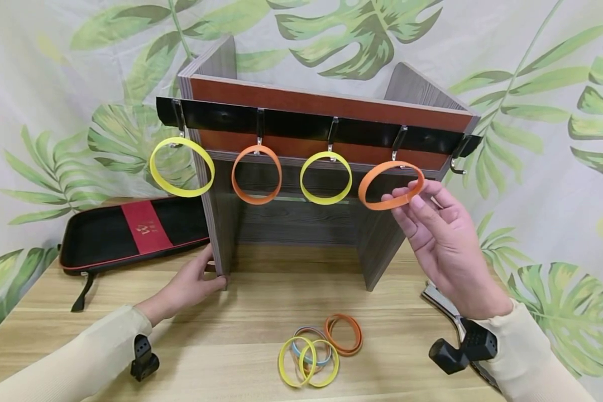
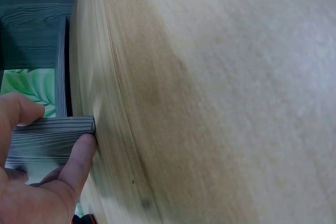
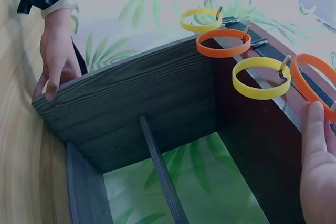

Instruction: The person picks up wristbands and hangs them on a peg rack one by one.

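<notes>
My right hand [image 1: 444,240] pinches the lower right edge of an orange wristband [image 1: 377,187], whose top meets the fourth hook on a black hook rail [image 1: 296,127]. Three more bands hang to its left: a yellow wristband [image 1: 156,176], an orange wristband [image 1: 236,187] and another yellow wristband [image 1: 349,187]. The rail's rightmost hook [image 1: 457,167] carries no band. Low on the left side panel of a grey wooden rack [image 1: 216,223], my left hand [image 1: 193,285] grips the panel's bottom corner. In the left wrist view, thumb and fingers [image 2: 80,163] lie around that edge.
Loose yellow wristbands [image 1: 281,363], blue-grey ones and orange wristbands [image 1: 359,335] lie piled on the wooden table [image 1: 206,357] in front of the rack. A black zipped case [image 1: 95,237] with a red band leans at the left. Beneath my right forearm lies a partly hidden grey object [image 1: 442,304].
</notes>
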Demonstrator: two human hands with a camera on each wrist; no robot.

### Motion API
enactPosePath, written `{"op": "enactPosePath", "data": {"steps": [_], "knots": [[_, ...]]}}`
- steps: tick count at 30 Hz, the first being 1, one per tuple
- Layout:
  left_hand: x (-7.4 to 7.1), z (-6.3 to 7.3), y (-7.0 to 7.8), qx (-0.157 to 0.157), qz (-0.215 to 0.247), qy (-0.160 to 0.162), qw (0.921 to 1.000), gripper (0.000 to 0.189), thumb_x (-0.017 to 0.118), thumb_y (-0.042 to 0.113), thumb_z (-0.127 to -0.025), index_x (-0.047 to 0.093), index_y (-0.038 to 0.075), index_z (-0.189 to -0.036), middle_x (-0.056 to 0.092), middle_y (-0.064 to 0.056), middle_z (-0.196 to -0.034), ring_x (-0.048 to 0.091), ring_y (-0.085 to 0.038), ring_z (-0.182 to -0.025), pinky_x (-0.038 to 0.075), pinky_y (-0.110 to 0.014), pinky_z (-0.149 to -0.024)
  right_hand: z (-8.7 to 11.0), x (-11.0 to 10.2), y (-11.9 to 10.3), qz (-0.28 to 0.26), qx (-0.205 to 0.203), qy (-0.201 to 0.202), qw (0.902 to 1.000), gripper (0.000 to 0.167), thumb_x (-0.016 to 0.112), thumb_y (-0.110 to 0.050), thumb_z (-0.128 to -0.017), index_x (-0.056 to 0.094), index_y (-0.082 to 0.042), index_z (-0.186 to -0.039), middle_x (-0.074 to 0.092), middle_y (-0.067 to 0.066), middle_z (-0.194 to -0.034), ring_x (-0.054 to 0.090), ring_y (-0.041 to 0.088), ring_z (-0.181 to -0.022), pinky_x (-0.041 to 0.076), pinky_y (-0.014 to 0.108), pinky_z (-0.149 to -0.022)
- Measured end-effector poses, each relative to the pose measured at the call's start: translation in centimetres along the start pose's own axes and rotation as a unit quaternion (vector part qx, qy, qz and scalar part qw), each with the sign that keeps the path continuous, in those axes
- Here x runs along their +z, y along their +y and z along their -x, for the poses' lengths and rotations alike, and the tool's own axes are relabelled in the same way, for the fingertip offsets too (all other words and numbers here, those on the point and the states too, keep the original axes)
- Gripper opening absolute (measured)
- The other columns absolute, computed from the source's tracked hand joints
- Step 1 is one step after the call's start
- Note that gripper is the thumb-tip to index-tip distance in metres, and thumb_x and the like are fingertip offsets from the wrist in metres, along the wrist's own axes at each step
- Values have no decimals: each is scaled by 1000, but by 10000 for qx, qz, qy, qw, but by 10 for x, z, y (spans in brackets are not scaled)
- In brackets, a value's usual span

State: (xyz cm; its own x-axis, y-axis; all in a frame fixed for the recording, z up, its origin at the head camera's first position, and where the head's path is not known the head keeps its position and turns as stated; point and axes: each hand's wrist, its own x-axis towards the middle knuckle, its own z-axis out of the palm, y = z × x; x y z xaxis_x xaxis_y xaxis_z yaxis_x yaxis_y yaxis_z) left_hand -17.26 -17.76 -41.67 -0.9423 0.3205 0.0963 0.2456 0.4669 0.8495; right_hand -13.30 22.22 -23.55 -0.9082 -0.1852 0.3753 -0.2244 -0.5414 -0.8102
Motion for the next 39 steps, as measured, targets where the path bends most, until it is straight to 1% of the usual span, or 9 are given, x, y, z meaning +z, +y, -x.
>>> {"op": "enactPosePath", "data": {"steps": [3, 6, 12, 16, 25, 28, 33, 36, 39], "knots": [[0, 0, 0, 36, 3, 18, 10000, 87, 70, 1, -95, 20, 2, -166, 53, -32, -145, 63, -43, -120, 57, -33, -88, -1, 0, 1, -374, -161, -53, 9992, 21, 46, 5, -107, 62, 1, -120, 74, 15, -113, 75, 25, -112, 58, 26, -98], [0, 0, -1, 90, 8, 47, 9999, 86, 70, 0, -94, 22, 2, -165, 54, -32, -144, 64, -43, -120, 57, -33, -88, -2, 0, 3, -597, -250, 43, 9979, 20, 47, 7, -106, 62, 3, -118, 74, 16, -111, 75, 26, -110, 58, 27, -98], [1, 0, 0, 130, -10, 70, 9999, 85, 70, -1, -93, 23, 2, -164, 53, -33, -145, 64, -45, -120, 57, -41, -91, -2, 0, 8, -298, -166, 495, 9982, 17, 51, 5, -105, 63, -1, -114, 73, 12, -109, 75, 19, -106, 59, 26, -96], [1, 0, 0, 133, -30, 65, 9999, 86, 70, -2, -93, 22, 1, -164, 52, -33, -147, 64, -45, -120, 57, -46, -93, -1, -2, 11, -68, -31, 596, 9982, 16, 53, 4, -105, 65, -4, -113, 74, 10, -109, 75, 16, -106, 59, 25, -96], [0, 0, 0, 95, -48, 67, 9999, 86, 70, -1, -94, 22, 1, -164, 53, -33, -145, 64, -44, -119, 57, -42, -91, 0, -4, 15, 144, 10, 496, 9987, 17, 52, 3, -105, 65, -4, -115, 76, 9, -108, 75, 16, -106, 59, 25, -97], [0, 0, 0, 105, -47, 60, 9999, 86, 70, -1, -93, 22, 0, -164, 52, -33, -146, 64, -45, -119, 57, -44, -93, 0, -4, 15, 279, 82, 524, 9982, 18, 53, 2, -105, 65, -4, -116, 77, 8, -109, 75, 16, -108, 58, 26, -98], [0, 0, -1, 101, -18, 38, 9999, 86, 69, -1, -94, 20, 1, -165, 49, -34, -149, 63, -46, -120, 56, -51, -96, 1, -6, 18, 430, 289, 433, 9977, 21, 53, 3, -105, 65, -6, -120, 76, 6, -117, 76, 17, -111, 57, 26, -100], [0, -1, -1, 106, -1, 34, 9999, 86, 69, -2, -94, 20, 1, -165, 49, -34, -150, 63, -46, -121, 56, -51, -96, 2, -9, 23, 515, 434, 271, 9974, 23, 52, 4, -105, 66, -6, -121, 74, 6, -121, 76, 18, -112, 56, 26, -102], [0, -1, -1, 103, 14, 36, 9999, 86, 69, -2, -94, 21, 1, -165, 49, -34, -149, 63, -47, -121, 57, -50, -95, 4, -12, 30, 620, 683, 116, 9957, 23, 52, 3, -106, 65, -7, -122, 75, 6, -119, 76, 19, -112, 56, 27, -103]]}}
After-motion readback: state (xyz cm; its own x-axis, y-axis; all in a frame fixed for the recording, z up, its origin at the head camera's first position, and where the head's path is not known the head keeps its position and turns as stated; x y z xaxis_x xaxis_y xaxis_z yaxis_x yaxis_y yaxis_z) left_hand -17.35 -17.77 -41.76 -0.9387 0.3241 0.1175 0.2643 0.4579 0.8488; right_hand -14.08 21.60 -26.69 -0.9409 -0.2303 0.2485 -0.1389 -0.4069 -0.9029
